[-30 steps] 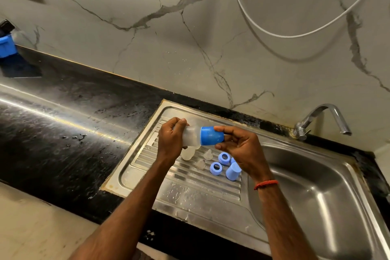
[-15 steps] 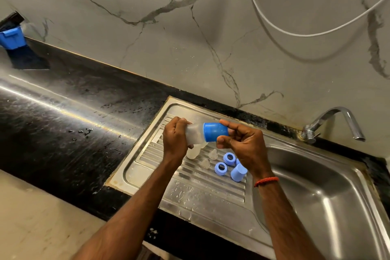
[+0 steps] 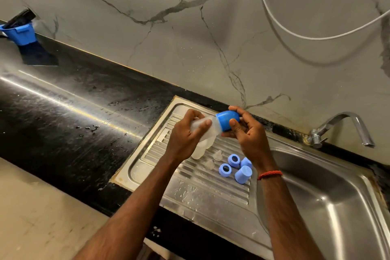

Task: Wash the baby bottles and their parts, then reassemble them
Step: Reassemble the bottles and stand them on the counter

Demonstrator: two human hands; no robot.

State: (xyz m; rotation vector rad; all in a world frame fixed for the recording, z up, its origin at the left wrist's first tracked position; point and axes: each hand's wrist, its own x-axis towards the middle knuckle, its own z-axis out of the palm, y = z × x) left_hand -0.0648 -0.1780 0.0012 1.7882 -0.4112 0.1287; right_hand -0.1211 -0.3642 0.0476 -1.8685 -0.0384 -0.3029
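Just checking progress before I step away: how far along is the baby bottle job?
Washing looks done: the tap is not running and parts sit on the wet drainboard. In hand: the left hand grips one bottle while the right hand pinches its blue cap. Left: two blue rings, two clear nipples, two loose caps and a second bottle lie unassembled.

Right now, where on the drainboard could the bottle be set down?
Bare: the drainboard front strip, between blue rings and front rim; also its left end by the black counter. Crowded: the middle, with rings, blue caps and clear teats.
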